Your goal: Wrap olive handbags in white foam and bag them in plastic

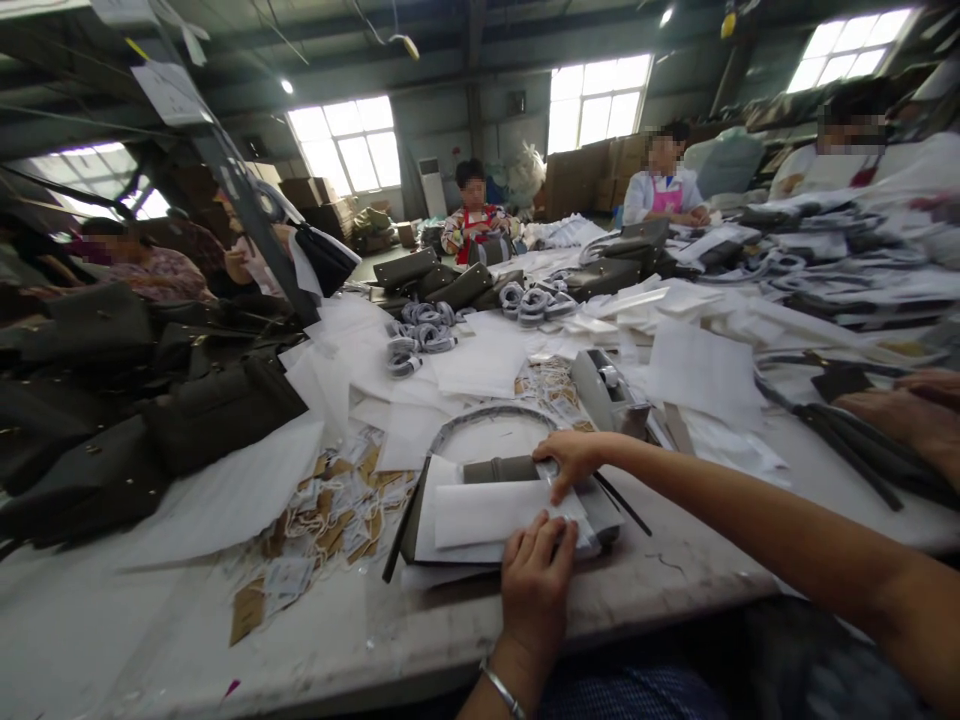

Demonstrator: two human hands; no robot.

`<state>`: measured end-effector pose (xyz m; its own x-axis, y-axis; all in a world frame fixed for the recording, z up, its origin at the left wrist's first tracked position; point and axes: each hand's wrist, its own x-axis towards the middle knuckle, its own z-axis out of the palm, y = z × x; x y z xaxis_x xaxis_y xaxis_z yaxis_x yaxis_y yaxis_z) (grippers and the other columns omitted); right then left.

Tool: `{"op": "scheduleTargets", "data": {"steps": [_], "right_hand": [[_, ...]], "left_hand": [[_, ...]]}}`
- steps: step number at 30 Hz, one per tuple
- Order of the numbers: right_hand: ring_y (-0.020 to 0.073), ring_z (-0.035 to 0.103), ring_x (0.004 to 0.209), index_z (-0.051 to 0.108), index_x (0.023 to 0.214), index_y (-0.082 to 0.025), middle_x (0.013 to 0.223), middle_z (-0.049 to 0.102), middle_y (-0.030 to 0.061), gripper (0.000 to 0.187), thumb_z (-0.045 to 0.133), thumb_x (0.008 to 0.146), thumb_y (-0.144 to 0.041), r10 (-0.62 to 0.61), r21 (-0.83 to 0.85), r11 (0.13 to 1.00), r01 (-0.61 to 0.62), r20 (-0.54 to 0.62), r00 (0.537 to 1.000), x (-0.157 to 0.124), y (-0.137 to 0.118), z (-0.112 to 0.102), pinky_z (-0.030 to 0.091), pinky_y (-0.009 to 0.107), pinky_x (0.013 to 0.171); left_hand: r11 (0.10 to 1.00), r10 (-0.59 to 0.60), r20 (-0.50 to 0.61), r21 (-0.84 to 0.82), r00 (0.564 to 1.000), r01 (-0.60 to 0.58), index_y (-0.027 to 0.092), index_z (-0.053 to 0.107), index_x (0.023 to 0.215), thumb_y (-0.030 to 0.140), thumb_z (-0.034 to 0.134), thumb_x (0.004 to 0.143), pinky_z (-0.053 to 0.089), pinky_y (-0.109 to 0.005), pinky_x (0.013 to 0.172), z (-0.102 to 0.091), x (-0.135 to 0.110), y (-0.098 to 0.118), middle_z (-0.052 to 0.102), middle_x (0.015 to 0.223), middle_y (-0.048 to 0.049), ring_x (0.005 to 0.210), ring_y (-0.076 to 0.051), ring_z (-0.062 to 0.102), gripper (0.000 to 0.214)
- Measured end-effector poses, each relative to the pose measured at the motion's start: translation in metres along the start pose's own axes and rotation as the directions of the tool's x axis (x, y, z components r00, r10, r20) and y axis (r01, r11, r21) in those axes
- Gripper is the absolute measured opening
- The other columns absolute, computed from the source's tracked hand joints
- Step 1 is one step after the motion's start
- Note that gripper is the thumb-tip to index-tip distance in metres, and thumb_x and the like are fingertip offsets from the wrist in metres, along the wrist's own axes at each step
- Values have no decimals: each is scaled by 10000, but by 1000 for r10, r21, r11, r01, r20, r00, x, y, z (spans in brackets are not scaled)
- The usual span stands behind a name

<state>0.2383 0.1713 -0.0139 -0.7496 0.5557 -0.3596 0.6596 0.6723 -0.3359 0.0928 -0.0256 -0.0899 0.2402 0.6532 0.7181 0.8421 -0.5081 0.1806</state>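
Note:
A dark grey handbag [502, 468] lies on the table before me, its wrapped handle [487, 415] arching away from me. White foam sheet [480, 515] covers much of the bag, and a dark strap end sticks out on either side. My left hand [536, 575], with a metal bracelet at the wrist, lays its fingers flat on the foam's near right part. Just beyond it, my right hand [568, 460] reaches in from the right. Its thumb and fingers close on a strip of clear plastic film [576, 512] at the foam's right edge.
Paper tags with strings [337, 510] lie scattered to the left. Dark bags [210, 420] are piled beyond them. A grey tape dispenser [600, 390] stands behind my right hand. Wrapped handle coils [420, 335] and foam sheets spread farther back. Another person's hands [907, 415] work at right.

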Motion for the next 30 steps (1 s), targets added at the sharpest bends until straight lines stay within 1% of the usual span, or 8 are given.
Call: {"op": "scheduleTargets", "data": {"steps": [5, 10, 12, 16, 21, 26, 28, 30], "right_hand": [[269, 690, 979, 760, 1048, -223, 1042, 757, 55, 469, 803, 683, -516, 10, 53, 999, -1, -164, 986, -10, -3, 3, 503, 305, 880], [263, 565, 1250, 661, 1262, -185, 1308, 648, 130, 366, 462, 986, -321, 118, 92, 992, -82, -515, 849, -63, -35, 39, 347, 413, 1134], [257, 541, 1287, 621, 1322, -227, 1343, 631, 100, 390, 523, 968, -359, 62, 82, 996, -16, -587, 807, -86, -47, 67, 312, 427, 1172], [310, 406, 1408, 435, 1489, -278, 1511, 475, 83, 735, 721, 811, -275, -76, -34, 997, 70, -640, 765, -108, -55, 116, 227, 546, 1206], [266, 499, 1340, 490, 1446, -273, 1441, 557, 77, 683, 537, 815, -16, -112, -186, 982, -30, -706, 699, -105, -35, 112, 218, 562, 1207], [297, 502, 1321, 587, 1337, -254, 1405, 579, 95, 493, 472, 889, -82, 43, -84, 977, -197, -823, 566, -113, -35, 108, 343, 539, 1151], [307, 591, 1197, 630, 1225, -240, 1267, 652, 121, 341, 490, 916, -201, 193, 121, 978, -172, -843, 502, -118, -44, 120, 452, 506, 1061], [297, 680, 970, 639, 1062, -243, 1037, 711, 112, 219, 508, 922, -349, 430, 438, 892, -114, -740, 517, -120, -55, 132, 547, 481, 910]], "left_hand": [[999, 31, 23, 31, 999, -32, 260, 641, 1238, 168, 566, 964, 487, -364, 917, 2, -2, -2, 722, 1173, -36, 1161, -222, 641, 298], [999, 32, 59, 4, 998, -33, 259, 629, 1253, 172, 599, 943, 521, -369, 923, -9, 3, -2, 713, 1205, -37, 1164, -219, 639, 323], [998, 30, 128, -67, 991, -22, 247, 628, 1249, 177, 586, 947, 528, -366, 957, -20, 9, -4, 706, 1222, -41, 1160, -207, 640, 313], [987, 147, 231, -105, 962, -125, 216, 632, 1230, 199, 565, 954, 505, -360, 1050, -49, 18, -18, 681, 1282, -47, 1201, -185, 619, 285], [937, 160, 295, 255, 942, -239, 217, 444, 1453, 211, 629, 909, 411, -543, 1134, -80, 13, -50, 502, 1494, -83, 1402, -278, 435, 575], [913, 99, 312, 350, 945, -212, 244, 409, 1479, 174, 624, 895, 471, -488, 1085, -80, 2, -65, 468, 1521, -58, 1380, -268, 466, 627], [927, 88, 276, 329, 957, -180, 248, 450, 1455, 172, 577, 918, 487, -467, 1065, -73, -3, -66, 510, 1489, -49, 1336, -258, 518, 557], [942, 82, 239, 297, 968, -153, 245, 476, 1438, 162, 531, 938, 498, -440, 1049, -67, -8, -66, 556, 1450, -42, 1292, -241, 561, 510]]}}
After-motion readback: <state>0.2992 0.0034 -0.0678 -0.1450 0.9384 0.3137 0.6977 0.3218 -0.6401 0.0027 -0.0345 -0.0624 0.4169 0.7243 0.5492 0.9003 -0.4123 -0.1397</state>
